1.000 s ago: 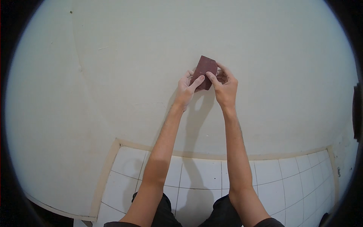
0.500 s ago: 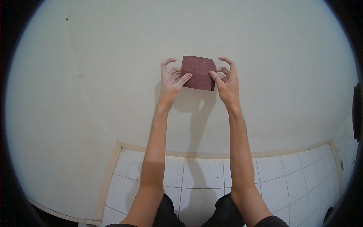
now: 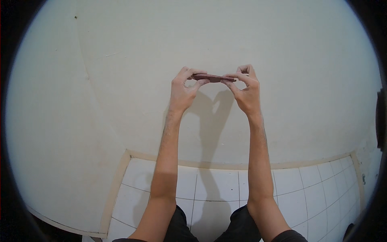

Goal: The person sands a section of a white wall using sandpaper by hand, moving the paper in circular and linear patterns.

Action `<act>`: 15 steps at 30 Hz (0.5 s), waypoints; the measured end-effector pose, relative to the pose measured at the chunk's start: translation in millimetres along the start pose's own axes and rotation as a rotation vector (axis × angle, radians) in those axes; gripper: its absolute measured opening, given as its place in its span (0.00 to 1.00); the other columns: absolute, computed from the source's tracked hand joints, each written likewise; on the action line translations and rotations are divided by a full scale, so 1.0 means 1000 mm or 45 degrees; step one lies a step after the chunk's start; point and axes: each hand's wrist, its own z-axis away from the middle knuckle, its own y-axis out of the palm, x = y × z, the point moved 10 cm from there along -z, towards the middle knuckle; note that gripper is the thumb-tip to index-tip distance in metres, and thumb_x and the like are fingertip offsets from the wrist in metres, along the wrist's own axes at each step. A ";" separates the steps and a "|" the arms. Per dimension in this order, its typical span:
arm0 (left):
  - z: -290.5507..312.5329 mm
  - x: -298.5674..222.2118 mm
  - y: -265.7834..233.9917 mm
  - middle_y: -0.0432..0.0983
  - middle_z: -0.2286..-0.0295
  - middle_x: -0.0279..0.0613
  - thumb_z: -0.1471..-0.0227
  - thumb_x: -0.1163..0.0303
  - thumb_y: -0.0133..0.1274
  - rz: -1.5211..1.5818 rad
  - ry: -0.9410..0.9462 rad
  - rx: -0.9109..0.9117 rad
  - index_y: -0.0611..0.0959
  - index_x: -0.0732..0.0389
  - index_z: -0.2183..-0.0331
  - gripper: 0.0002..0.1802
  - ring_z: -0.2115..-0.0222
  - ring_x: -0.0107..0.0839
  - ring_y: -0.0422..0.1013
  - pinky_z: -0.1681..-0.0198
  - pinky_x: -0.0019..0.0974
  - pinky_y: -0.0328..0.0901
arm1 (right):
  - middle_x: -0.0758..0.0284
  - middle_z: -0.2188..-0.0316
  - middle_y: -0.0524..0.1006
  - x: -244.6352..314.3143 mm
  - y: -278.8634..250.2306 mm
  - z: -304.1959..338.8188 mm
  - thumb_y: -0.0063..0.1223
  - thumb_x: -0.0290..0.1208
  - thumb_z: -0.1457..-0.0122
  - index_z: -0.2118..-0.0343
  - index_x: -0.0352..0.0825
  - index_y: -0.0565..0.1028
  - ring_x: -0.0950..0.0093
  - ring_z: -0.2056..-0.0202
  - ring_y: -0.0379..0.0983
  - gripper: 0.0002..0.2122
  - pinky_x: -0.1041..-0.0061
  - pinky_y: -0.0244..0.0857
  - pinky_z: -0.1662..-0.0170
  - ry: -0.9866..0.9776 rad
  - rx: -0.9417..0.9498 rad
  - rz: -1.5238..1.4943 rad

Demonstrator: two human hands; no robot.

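Observation:
A reddish-brown sheet of sandpaper (image 3: 215,78) is held up in front of the pale wall, seen nearly edge-on as a thin, slightly bent strip. My left hand (image 3: 185,88) pinches its left end, thumb below and fingers above. At the right end, my right hand (image 3: 246,88) grips it the same way between thumb and forefinger, with its other fingers curled above. Most of the sheet's broad face is turned out of sight.
The cream wall (image 3: 121,92) fills the view behind my hands, with my arms' shadow on it. Below, white floor tiles (image 3: 213,183) meet a beige border (image 3: 209,165). A dark object (image 3: 380,120) juts in at the right edge.
The sandpaper has tipped from showing its broad face to nearly edge-on. My fingers have closed down onto its upper side, and my right hand has shifted slightly right.

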 end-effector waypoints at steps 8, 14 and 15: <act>0.001 0.016 0.012 0.78 0.76 0.32 0.45 0.62 0.65 0.255 -0.227 0.114 0.87 0.62 0.65 0.13 0.72 0.23 0.71 0.64 0.31 0.66 | 0.68 0.64 0.83 -0.008 0.013 0.000 0.65 0.26 0.41 0.62 0.30 0.81 0.79 0.61 0.76 0.07 0.74 0.69 0.54 0.298 -0.064 -0.684; 0.005 0.027 0.039 0.73 0.81 0.29 0.41 0.55 0.62 0.599 -0.356 0.063 0.87 0.63 0.67 0.18 0.78 0.18 0.65 0.73 0.27 0.59 | 0.67 0.65 0.83 -0.008 0.027 0.005 0.62 0.26 0.37 0.56 0.26 0.80 0.80 0.63 0.77 0.10 0.76 0.69 0.54 0.371 -0.115 -0.974; 0.007 0.030 0.044 0.73 0.81 0.29 0.40 0.56 0.61 0.731 -0.399 0.048 0.87 0.63 0.67 0.18 0.79 0.18 0.65 0.74 0.27 0.59 | 0.67 0.64 0.83 -0.009 0.030 0.007 0.61 0.25 0.37 0.55 0.26 0.80 0.80 0.62 0.77 0.10 0.76 0.69 0.54 0.395 -0.119 -0.956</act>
